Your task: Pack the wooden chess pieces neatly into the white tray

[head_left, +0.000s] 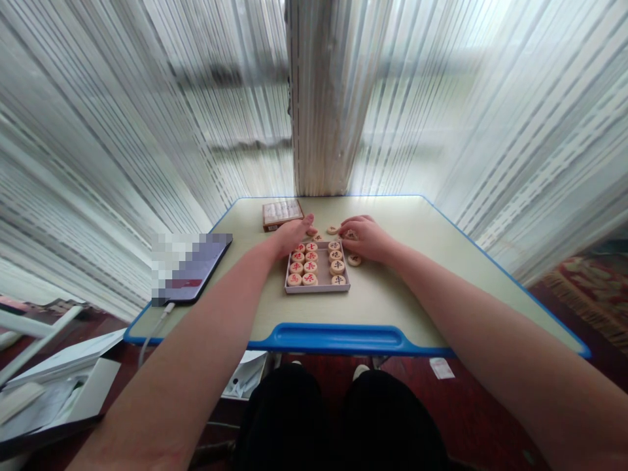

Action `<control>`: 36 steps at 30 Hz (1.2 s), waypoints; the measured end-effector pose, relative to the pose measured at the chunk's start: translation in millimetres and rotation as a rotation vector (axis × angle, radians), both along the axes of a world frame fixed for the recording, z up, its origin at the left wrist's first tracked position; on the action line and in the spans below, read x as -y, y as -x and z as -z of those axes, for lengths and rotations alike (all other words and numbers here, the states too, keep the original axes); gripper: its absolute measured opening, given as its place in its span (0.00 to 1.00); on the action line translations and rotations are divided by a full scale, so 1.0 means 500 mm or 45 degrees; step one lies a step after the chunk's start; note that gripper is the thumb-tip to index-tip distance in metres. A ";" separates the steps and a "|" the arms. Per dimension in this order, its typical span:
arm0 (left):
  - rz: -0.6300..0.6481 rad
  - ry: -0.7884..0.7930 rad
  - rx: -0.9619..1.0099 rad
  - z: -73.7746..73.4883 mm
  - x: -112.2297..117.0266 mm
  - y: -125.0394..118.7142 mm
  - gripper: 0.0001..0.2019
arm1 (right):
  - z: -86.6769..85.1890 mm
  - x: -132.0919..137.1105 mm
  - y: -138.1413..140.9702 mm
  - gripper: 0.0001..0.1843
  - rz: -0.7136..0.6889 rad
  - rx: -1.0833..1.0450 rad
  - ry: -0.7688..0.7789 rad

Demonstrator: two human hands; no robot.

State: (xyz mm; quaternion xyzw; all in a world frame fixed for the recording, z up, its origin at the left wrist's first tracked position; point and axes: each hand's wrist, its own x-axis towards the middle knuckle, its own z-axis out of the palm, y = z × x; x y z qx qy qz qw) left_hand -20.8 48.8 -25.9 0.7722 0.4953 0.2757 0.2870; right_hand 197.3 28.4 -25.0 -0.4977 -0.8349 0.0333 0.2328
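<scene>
A shallow grey tray [316,288] sits in the middle of the small desk [392,307], holding several round wooden chess discs with red and black characters. My left hand [289,236] reaches past the tray's far left corner, fingers stretched toward a loose disc [312,231]. My right hand [367,237] rests curled at the tray's far right corner, over loose discs; one disc [354,260] lies just beneath its wrist side. What its fingers hold is hidden.
A box lid [280,213] lies at the desk's far edge, left of centre. A dark tablet [196,268] with a cable lies on the left side. The desk has a blue rim [338,339]. White striped curtains hang behind.
</scene>
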 end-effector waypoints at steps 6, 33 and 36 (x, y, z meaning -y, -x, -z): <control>0.045 -0.154 -0.068 -0.010 0.010 -0.008 0.40 | -0.022 0.015 0.002 0.10 0.094 -0.278 -0.024; 0.093 0.176 0.567 -0.052 0.059 -0.027 0.19 | -0.046 0.060 0.027 0.06 -0.210 -0.341 -0.276; 0.095 0.155 0.561 -0.049 0.054 -0.024 0.15 | -0.056 0.069 0.027 0.07 -0.215 -0.271 -0.289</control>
